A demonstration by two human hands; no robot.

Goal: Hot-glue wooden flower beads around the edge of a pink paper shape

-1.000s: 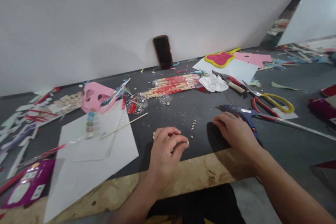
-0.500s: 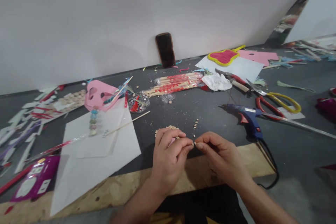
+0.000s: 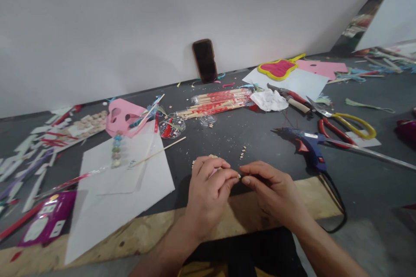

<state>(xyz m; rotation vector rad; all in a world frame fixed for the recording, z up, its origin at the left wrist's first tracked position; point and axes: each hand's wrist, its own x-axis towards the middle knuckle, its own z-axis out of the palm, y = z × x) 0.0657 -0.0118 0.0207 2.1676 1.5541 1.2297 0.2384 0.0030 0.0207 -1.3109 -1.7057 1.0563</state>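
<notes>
Over the dark table's front edge, my left hand (image 3: 208, 192) is closed, thumb and forefinger pinching a tiny pale wooden piece (image 3: 239, 176). A bit of pink shows between its fingers; what it belongs to is hidden. Close on the right is my right hand (image 3: 276, 192), its thumb and forefinger slightly apart with nothing visible between them. Behind the left fingers lies a pile of similar small pale pieces (image 3: 212, 156), partly covered. A short row of loose pieces (image 3: 242, 152) lies just beyond the right fingertips.
To the right lie a blue glue gun (image 3: 307, 145), scissors (image 3: 354, 123) and pliers (image 3: 287, 95). Wrapped wooden sticks (image 3: 217, 103) lie farther back, near a phone (image 3: 204, 61) leaning on the wall. White paper (image 3: 97, 220) and a pink cutout (image 3: 125, 114) are on the left.
My right thumb and forefinger have parted, the forefinger lifting over the spot of a loose piece now out of sight. The left hand keeps its pinch.
</notes>
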